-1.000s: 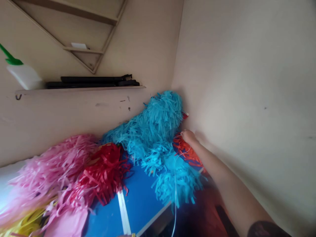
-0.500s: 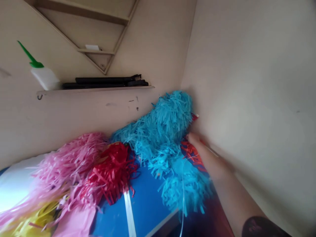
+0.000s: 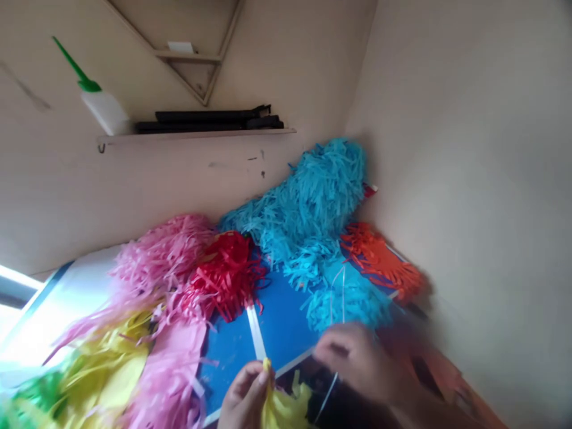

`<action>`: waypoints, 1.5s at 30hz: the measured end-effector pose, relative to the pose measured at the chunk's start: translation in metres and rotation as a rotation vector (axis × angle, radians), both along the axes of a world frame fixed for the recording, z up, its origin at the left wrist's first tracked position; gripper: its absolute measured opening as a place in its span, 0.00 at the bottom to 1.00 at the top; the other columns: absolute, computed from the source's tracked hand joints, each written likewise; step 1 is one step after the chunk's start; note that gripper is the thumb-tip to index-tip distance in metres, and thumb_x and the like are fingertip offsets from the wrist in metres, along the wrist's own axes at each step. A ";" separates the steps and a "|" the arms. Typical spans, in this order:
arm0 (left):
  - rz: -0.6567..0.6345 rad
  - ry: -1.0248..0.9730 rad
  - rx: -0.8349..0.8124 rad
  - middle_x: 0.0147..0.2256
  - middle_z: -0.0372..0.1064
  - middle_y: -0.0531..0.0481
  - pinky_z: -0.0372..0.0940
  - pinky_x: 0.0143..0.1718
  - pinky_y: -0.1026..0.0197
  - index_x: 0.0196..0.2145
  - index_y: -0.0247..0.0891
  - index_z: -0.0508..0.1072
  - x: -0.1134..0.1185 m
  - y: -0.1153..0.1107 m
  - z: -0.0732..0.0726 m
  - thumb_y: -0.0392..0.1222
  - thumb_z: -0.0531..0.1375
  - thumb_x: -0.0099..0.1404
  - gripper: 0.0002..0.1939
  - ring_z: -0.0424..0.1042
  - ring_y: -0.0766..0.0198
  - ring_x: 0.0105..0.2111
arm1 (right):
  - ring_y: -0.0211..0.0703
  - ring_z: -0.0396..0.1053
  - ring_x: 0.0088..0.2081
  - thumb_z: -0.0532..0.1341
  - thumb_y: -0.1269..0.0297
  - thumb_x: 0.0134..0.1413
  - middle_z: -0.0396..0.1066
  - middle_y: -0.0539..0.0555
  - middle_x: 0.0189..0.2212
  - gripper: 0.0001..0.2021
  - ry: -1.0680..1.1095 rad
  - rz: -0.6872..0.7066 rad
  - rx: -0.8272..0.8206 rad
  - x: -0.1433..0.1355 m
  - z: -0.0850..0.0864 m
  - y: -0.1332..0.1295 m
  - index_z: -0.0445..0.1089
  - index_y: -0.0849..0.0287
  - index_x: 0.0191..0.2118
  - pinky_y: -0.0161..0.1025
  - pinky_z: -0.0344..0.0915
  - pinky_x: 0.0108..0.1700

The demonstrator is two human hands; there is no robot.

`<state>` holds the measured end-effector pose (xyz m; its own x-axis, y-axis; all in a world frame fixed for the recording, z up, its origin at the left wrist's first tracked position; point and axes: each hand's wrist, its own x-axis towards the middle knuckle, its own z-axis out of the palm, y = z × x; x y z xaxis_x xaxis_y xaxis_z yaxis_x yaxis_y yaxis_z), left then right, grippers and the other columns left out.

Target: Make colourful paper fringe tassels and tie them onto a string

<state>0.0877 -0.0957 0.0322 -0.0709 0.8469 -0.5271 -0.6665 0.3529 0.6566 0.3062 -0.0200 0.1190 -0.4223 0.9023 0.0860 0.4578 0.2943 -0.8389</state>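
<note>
Pinched in my left hand [image 3: 245, 393] at the bottom centre is the gathered, twisted top of a yellow fringed tissue-paper tassel [image 3: 286, 408]. My right hand [image 3: 357, 360], smeared by motion, is to its right with fingers curled closed on a thin white string [image 3: 344, 292]. The string loops up over the light-blue fringed paper [image 3: 353, 304] and also trails below the hand. The exact grip on it is blurred. Just beyond both hands lies a blue tabletop [image 3: 277, 322] with a white strip across it.
Pink [image 3: 170, 250], red [image 3: 230, 274], yellow [image 3: 111, 369] and green fringed paper [image 3: 40, 393] lies leftward. Orange fringe [image 3: 384, 262] lies by the right wall; a large blue fringed pile [image 3: 322, 190] fills the corner. A wall shelf [image 3: 201, 136] holds a green-tipped white bottle [image 3: 107, 110] and black items.
My right hand has drawn back from the orange fringe toward me, bringing the string. My left hand has come into view with the yellow tassel. The view has shifted, showing more of the table's left.
</note>
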 end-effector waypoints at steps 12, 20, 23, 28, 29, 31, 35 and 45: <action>0.133 0.082 0.037 0.22 0.70 0.57 0.60 0.24 0.70 0.28 0.37 0.73 -0.010 -0.018 0.012 0.49 0.75 0.46 0.19 0.68 0.71 0.21 | 0.39 0.68 0.24 0.59 0.61 0.56 0.73 0.51 0.21 0.13 0.096 -0.010 -0.118 -0.083 -0.051 -0.045 0.71 0.58 0.23 0.34 0.59 0.28; 0.062 0.378 0.182 0.26 0.73 0.51 0.67 0.31 0.66 0.29 0.36 0.74 -0.017 -0.021 0.003 0.48 0.75 0.47 0.18 0.72 0.64 0.28 | 0.39 0.69 0.28 0.61 0.57 0.58 0.72 0.50 0.24 0.11 0.128 0.036 -0.236 -0.084 -0.045 -0.044 0.72 0.58 0.29 0.33 0.61 0.31; 0.042 0.503 0.206 0.26 0.73 0.50 0.67 0.32 0.66 0.28 0.36 0.74 -0.018 -0.021 0.004 0.49 0.74 0.49 0.17 0.73 0.63 0.29 | 0.39 0.69 0.29 0.60 0.59 0.59 0.71 0.49 0.25 0.12 0.129 0.058 -0.221 -0.081 -0.044 -0.044 0.69 0.58 0.27 0.33 0.62 0.33; 0.135 0.391 0.141 0.28 0.75 0.51 0.65 0.32 0.68 0.30 0.35 0.76 -0.009 -0.019 0.008 0.48 0.75 0.47 0.18 0.72 0.65 0.29 | 0.41 0.71 0.34 0.59 0.61 0.60 0.73 0.52 0.30 0.09 0.155 0.085 -0.211 -0.075 -0.050 -0.044 0.74 0.58 0.33 0.36 0.65 0.40; 0.132 0.314 0.114 0.27 0.75 0.52 0.65 0.30 0.69 0.30 0.35 0.76 -0.009 -0.019 0.007 0.48 0.75 0.47 0.18 0.72 0.66 0.28 | 0.41 0.72 0.35 0.61 0.62 0.58 0.74 0.53 0.33 0.07 0.191 0.081 -0.249 -0.074 -0.052 -0.044 0.75 0.58 0.38 0.36 0.67 0.41; 0.101 0.117 0.041 0.25 0.74 0.54 0.63 0.26 0.69 0.30 0.36 0.75 -0.010 -0.016 0.006 0.47 0.75 0.47 0.18 0.71 0.68 0.24 | 0.43 0.74 0.37 0.64 0.61 0.55 0.74 0.55 0.38 0.14 0.304 0.078 -0.341 -0.073 -0.055 -0.043 0.73 0.59 0.46 0.37 0.70 0.42; 0.086 -0.201 -0.087 0.23 0.72 0.56 0.65 0.26 0.67 0.29 0.37 0.74 -0.013 -0.010 0.010 0.43 0.78 0.39 0.22 0.72 0.67 0.22 | 0.40 0.75 0.29 0.57 0.47 0.62 0.73 0.55 0.29 0.21 0.419 0.121 -0.489 -0.073 -0.061 -0.043 0.73 0.63 0.34 0.36 0.71 0.34; 0.125 -0.116 -0.064 0.23 0.74 0.55 0.66 0.23 0.71 0.28 0.36 0.72 -0.008 -0.012 0.014 0.43 0.79 0.38 0.23 0.73 0.69 0.21 | 0.30 0.55 0.15 0.55 0.50 0.63 0.59 0.46 0.13 0.25 0.240 0.187 -0.561 -0.081 -0.068 -0.045 0.69 0.62 0.20 0.29 0.55 0.22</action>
